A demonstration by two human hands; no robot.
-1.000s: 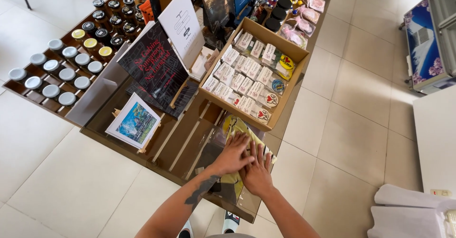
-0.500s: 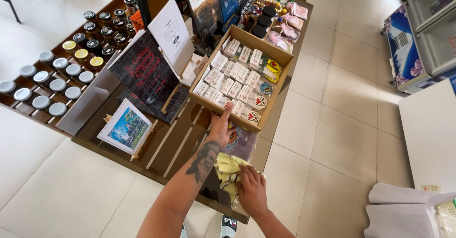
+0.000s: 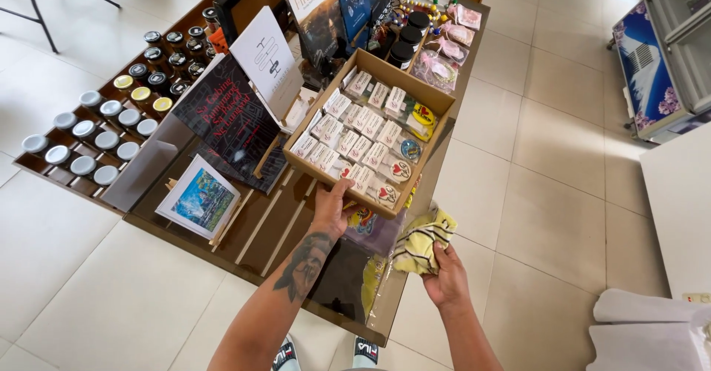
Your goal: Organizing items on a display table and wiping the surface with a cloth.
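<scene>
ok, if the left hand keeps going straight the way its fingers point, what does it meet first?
The left hand already touches the near wall of the open brown cardboard box; straight on come the small white packets in rows inside it. Depth is hard to judge.

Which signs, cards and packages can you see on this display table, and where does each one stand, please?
White sign card: upright, behind the black board.
Black board: slanted, reddish lettering, left of the cardboard box.
Small white packets: rows inside the box.
Framed picture: blue-green, white border, front left.
Silver-lidded jars: far left.
</scene>
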